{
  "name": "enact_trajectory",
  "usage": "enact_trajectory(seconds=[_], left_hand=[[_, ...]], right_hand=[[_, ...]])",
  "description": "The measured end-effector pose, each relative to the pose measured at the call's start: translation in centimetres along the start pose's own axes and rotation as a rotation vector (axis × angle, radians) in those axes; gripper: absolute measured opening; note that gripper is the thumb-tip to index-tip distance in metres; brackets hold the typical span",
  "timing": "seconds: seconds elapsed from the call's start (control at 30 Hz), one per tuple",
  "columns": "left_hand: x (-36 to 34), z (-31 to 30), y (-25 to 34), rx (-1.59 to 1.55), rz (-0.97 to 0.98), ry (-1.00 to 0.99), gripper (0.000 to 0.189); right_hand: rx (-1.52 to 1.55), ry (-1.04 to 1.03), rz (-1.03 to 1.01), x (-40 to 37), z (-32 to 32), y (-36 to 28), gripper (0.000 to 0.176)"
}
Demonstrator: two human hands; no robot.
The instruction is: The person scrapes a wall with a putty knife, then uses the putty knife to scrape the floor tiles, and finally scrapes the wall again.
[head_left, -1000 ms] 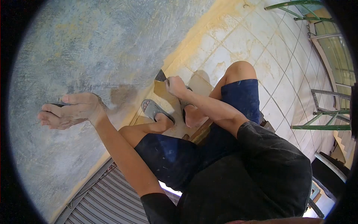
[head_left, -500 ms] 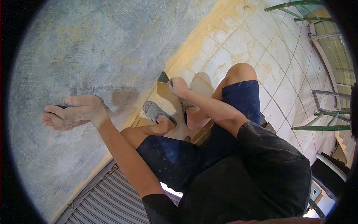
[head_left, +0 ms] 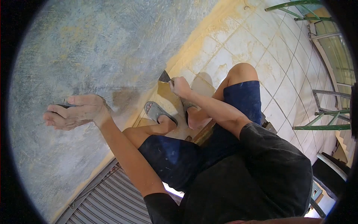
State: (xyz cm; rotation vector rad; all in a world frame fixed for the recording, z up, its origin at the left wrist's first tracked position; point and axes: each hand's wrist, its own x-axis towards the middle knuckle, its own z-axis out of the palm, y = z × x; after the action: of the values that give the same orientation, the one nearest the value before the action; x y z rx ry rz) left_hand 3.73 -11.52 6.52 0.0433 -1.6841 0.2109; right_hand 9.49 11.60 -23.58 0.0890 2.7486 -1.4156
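Against the mottled blue-grey wall [head_left: 93, 48], my left hand [head_left: 80, 112] is closed round a dark object [head_left: 61, 105]; only a thin part of it shows between thumb and fingers, so its shape cannot be told. My right hand [head_left: 181, 88] grips a scraper [head_left: 164, 77] whose dark, flat blade points toward the wall's lower edge. The scraper's handle is mostly hidden in my fist. My feet in grey sandals [head_left: 158, 112] are on the floor just below the scraper.
Yellowish dust or residue [head_left: 194, 41] runs along the wall's foot and over the white floor tiles [head_left: 257, 59]. A grey ribbed shutter [head_left: 108, 198] lies at the lower left. Green metal frames [head_left: 320, 127] stand at the right. My knees are bent between my arms.
My left hand has shifted very slightly right in the view. My right hand and the scraper have also moved slightly right, with both grips kept.
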Motion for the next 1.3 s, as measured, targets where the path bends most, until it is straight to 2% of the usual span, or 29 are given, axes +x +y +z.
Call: enact_trajectory(seconds=[0.17, 1.3], left_hand=[[-0.1, -0.1, 0.0, -0.018, -0.008, -0.020, 0.057], [0.0, -0.4, 0.3, -0.011, -0.012, -0.029, 0.056]], right_hand=[[0.008, -0.002, 0.058, -0.1, 0.1, 0.1, 0.032], [-0.036, -0.006, 0.050, 0.4, 0.0, 0.6, 0.032]])
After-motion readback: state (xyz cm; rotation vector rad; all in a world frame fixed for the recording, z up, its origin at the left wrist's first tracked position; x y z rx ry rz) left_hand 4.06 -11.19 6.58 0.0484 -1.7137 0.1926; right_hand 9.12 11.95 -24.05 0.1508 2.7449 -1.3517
